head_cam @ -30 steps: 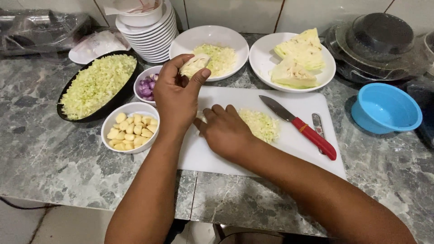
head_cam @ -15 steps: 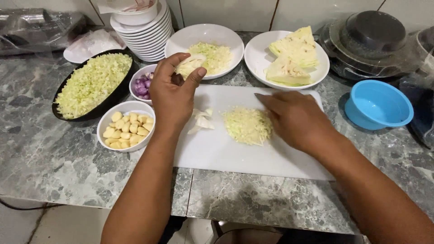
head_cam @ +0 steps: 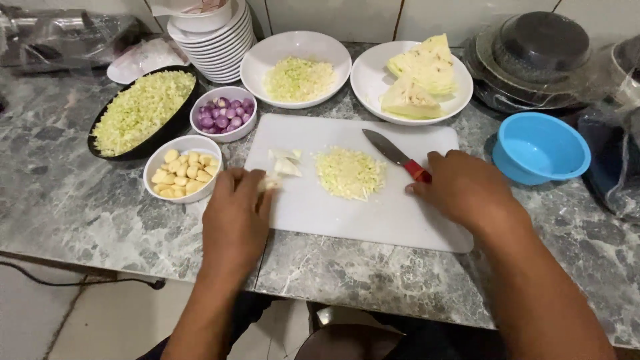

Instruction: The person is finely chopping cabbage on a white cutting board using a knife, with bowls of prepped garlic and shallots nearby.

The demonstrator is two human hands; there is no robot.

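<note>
On the white cutting board point(head_cam: 373, 220), shredded cabbage pile point(head_cam: 350, 173) lies cut; wedges remain uncut behind it. Right hand point(head_cam: 463, 190) closes on the knife point(head_cam: 398, 155); left hand point(head_cam: 235, 217) pinches a cabbage piece point(head_cam: 270, 181).

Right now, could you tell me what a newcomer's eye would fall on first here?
Most likely the white board mid-counter, with a heap of chopped cabbage at its centre. The right hand grips the red-handled knife on the board, and the left hand pinches a pale cabbage piece at the board's left edge. The blue bowl stands out at the right, and cabbage wedges sit on a white plate behind the board.
</note>
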